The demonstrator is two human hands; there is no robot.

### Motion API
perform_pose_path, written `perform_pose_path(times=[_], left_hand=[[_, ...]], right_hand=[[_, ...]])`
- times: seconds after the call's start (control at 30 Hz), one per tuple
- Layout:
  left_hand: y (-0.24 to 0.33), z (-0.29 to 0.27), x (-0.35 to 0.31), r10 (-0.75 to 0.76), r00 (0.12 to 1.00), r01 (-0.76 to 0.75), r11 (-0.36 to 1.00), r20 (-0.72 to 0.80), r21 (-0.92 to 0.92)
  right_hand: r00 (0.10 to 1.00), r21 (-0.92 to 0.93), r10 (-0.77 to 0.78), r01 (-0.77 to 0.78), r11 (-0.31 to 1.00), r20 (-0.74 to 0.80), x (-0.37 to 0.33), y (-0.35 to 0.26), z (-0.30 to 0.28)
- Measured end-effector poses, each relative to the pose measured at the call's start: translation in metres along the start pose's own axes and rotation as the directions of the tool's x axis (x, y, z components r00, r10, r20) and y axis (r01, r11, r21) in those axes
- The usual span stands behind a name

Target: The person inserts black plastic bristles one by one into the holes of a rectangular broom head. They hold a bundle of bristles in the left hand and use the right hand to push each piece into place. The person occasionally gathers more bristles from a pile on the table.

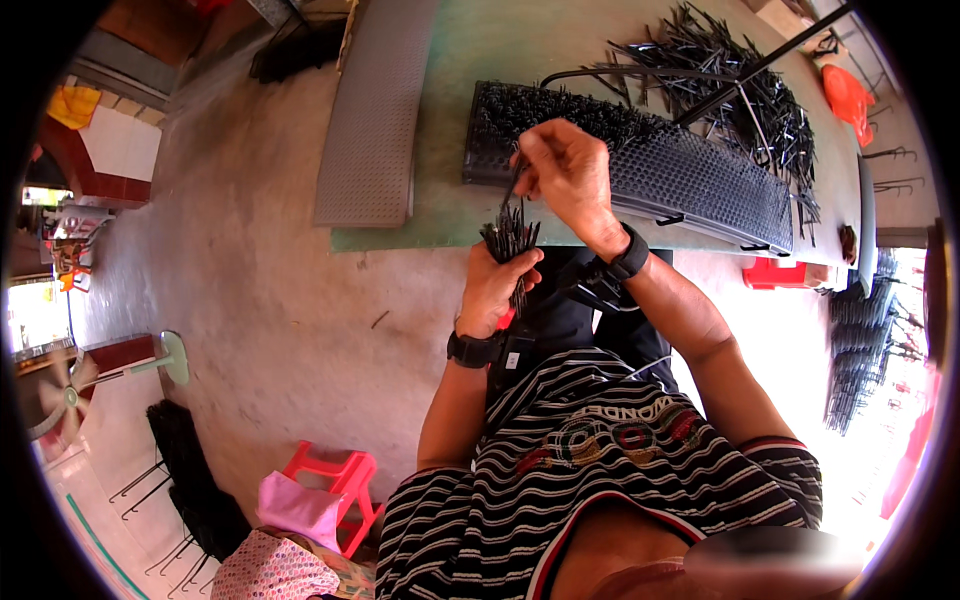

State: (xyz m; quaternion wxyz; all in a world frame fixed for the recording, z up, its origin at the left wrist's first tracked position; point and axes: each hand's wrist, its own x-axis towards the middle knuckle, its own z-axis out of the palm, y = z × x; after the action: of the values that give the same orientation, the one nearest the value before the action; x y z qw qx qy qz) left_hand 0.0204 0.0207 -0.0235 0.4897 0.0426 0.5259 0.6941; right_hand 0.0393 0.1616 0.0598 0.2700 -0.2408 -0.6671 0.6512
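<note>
My left hand (492,285) is closed round a bundle of thin black sticks (511,235), their tips fanning upward just off the table's near edge. Above it, my right hand (572,180) pinches one thin black stick (513,187), which slants down toward the bundle. Beyond my right hand lies a long black perforated rack (705,187). Its left part is densely filled with upright black pieces (560,112), while rows of holes show on the right. What exactly the sticks are cannot be made out.
A loose heap of black sticks (745,110) lies behind the rack on the green table (445,225). Thin black metal bars (765,65) cross above it. A grey perforated panel (375,120) lies at the left. A red stool (345,490) and a person's patterned clothing (275,570) are lower left.
</note>
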Motion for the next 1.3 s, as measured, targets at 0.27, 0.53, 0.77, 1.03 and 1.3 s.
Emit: perform_pose_path(times=[0.27,0.53,0.77,1.03,1.3], left_hand=[[0.012,-0.008,-0.008,-0.102,0.991,0.078,0.964,-0.085,-0.252],[0.025,-0.01,-0.018,-0.121,0.986,0.075,0.94,-0.119,-0.334],[0.029,-0.006,-0.022,-0.094,0.989,0.055,0.953,-0.118,-0.299],[0.025,-0.001,-0.016,-0.024,1.0,0.021,0.988,-0.017,-0.155],[0.021,-0.004,-0.012,-0.034,0.999,0.03,0.984,-0.021,-0.175]], right_hand=[[0.926,-0.137,-0.376,0.367,0.92,-0.044,0.019,0.017,0.015],[0.916,-0.315,-0.388,0.399,0.861,0.098,0.027,0.027,0.027],[0.803,-0.678,-0.437,0.585,0.445,0.406,0.026,0.023,0.021],[0.82,-0.505,0.098,0.249,0.826,0.565,0.017,0.009,0.002],[0.921,-0.473,-0.025,0.222,0.852,0.388,0.01,0.005,-0.006]])
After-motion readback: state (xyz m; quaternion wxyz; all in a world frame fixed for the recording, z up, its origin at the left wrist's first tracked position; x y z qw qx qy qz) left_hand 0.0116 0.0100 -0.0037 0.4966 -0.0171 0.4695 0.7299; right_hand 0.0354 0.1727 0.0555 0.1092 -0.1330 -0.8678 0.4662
